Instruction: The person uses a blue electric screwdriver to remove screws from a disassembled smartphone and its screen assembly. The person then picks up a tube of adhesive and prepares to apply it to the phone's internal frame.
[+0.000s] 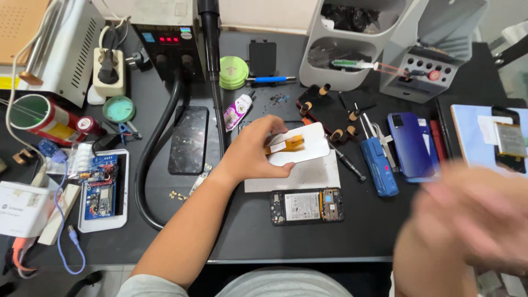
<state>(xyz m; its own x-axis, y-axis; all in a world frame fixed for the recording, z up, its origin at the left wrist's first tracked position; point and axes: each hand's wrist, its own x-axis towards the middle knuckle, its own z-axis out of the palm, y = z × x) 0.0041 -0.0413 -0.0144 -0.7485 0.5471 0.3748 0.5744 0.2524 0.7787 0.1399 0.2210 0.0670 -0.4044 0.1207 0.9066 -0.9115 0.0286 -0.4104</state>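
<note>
**Left hand pinching a white panel over the repair surface**

Your left hand (254, 153) is reaching in over the dark surface (231, 231), and its grip is closing on a white rounded panel (305, 144), thumb underneath and fingers on top. An orange flex strip (287, 144) is lying across that panel, just beside your fingertips. You are holding the panel tilted above a white sheet (308, 177) that is lying flat on the surface.

Just in front of the sheet, toward you, an opened phone (307, 206) is lying with its back off, showing its battery and boards. To the left of your wrist a dark glass panel (188, 139) is resting flat, and a thick black hose (157, 148) is curving around it.

Your right hand (467, 220) is sweeping across the lower right of the view, so blurred that I cannot tell whether its grip is apart or together, or whether it is carrying anything.

To the right of the white panel a blue handheld tool (379, 165) is lying beside a blue phone (410, 146). At the far left a blue circuit board (102, 190) is sitting on a white tray, well apart from both of your hands.
</note>
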